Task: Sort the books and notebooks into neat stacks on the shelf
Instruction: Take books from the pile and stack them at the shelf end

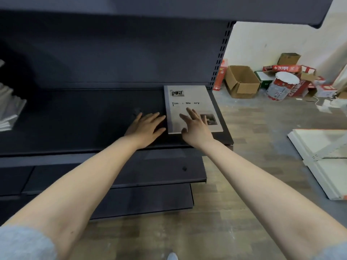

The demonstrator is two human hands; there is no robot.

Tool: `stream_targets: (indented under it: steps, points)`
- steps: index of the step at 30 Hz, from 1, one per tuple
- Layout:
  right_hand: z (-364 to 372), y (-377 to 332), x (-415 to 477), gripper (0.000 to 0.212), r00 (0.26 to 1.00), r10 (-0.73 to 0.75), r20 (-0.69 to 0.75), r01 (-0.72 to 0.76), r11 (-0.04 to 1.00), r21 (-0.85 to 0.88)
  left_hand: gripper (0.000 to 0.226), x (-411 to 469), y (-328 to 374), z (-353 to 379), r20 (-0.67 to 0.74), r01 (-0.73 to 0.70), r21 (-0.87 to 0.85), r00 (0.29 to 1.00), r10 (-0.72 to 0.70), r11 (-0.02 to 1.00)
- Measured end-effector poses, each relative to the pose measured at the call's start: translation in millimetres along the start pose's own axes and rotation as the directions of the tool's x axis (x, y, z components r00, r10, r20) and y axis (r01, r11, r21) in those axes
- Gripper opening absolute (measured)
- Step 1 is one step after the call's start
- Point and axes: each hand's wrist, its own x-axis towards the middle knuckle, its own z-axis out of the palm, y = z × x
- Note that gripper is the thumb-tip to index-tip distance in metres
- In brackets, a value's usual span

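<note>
Book placement looks like the step in hand. One grey book lies flat at the right end of the dark shelf, right of the frame's centre, its cover facing up and its long edges running front to back.

The left hand lies flat on the shelf with straight fingers, its fingertips at the book's left edge. The right hand is spread, fingers straight, over the lower half of the cover. Whether it presses the cover or hovers just above, I cannot tell. Neither hand grips anything.

The next move probably calls for fetching another book from the pile at the left edge of the frame and laying it square on this one.

Count: one book at the right, one pile at the left, its number hidden by the frame edge.
</note>
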Motion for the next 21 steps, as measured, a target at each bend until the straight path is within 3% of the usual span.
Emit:
stream_targets:
  steps: [4, 11, 21]
  points:
    - [8, -61, 16, 0.057, 0.993, -0.114, 0.012, 0.111, 0.985, 0.133, 0.052, -44, -62, -20, -0.086, 0.100, 0.022, 0.991, -0.098, 0.995]
    - [29, -203, 40, 0.046, 0.934, -0.313, -0.170, 0.342, 0.921, 0.185, 0.045, -122, -158, -69, -0.342, 0.183, 0.012, 0.925, -0.168, 0.983]
    - [59, -396, 61, 0.044, 0.776, -0.544, -0.318, 0.621, 0.748, 0.236, 0.050, -227, -283, -126, -0.646, 0.285, 0.041, 0.739, -0.192, 0.958]
